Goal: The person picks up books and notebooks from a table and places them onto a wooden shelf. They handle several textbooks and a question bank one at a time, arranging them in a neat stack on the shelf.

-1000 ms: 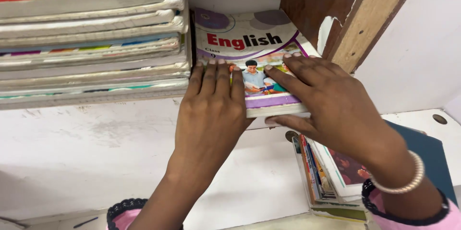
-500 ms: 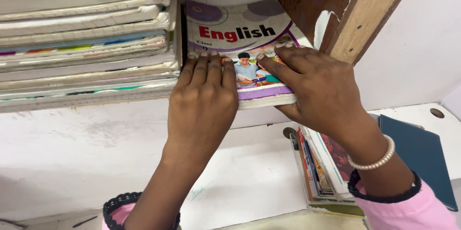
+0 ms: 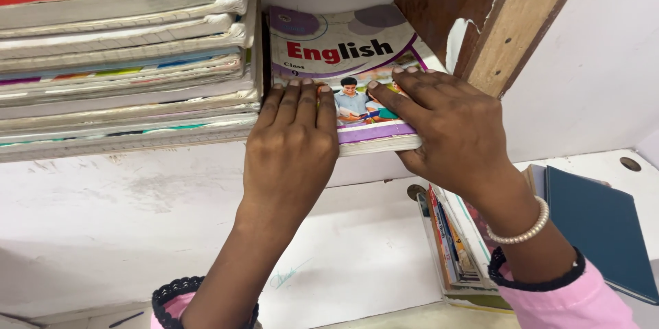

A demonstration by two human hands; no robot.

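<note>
Left hand point(image 3: 292, 143) flat, gripping nothing | right hand point(image 3: 449, 133) clamps textbook point(image 3: 343, 61) near edge | paperback looks light, floppy, glossy; hold by spine

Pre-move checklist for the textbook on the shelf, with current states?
1. Left hand flat on the textbook cover: ok.
2. Right hand on the cover, thumb under the front edge: ok.
3. Textbook seated fully back on the shelf: not ok, its front edge overhangs.
4. Book stack at left clear of the textbook: cannot tell, they sit very close.
5. Wooden post at right clear of the textbook: cannot tell.
6. Books on the lower shelf out of the hands' way: ok.
</note>
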